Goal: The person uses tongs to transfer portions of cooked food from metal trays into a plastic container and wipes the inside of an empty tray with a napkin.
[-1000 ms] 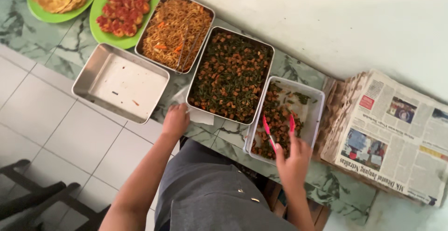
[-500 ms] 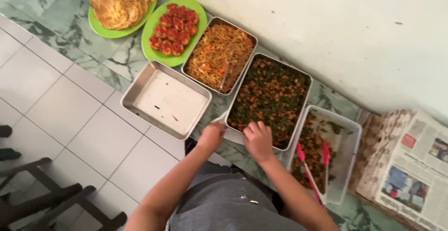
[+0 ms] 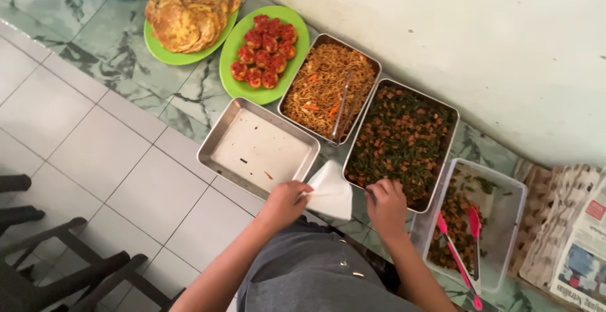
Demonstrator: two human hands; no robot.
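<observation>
My left hand (image 3: 285, 201) pinches a white sheet of paper (image 3: 331, 190) at its left corner, just in front of an empty steel tray (image 3: 257, 147). My right hand (image 3: 386, 203) rests at the near rim of a steel tray of chopped greens and brown cubes (image 3: 402, 141), fingers curled; whether it grips anything I cannot tell. Pink tongs (image 3: 461, 256) lie in a clear plastic tub (image 3: 511, 189) of similar food, to the right of that hand.
A steel tray of fried noodles (image 3: 328, 86) holds metal tongs. Behind it are a green plate of red-topped pieces (image 3: 265, 50) and a green plate of fritters (image 3: 189, 12). Newspapers (image 3: 571, 236) lie at right. A dark chair (image 3: 57, 268) stands at lower left.
My right hand let go of the pink tongs, left them in the plastic tub, and moved left to the greens tray. My left hand has lifted the white paper.
</observation>
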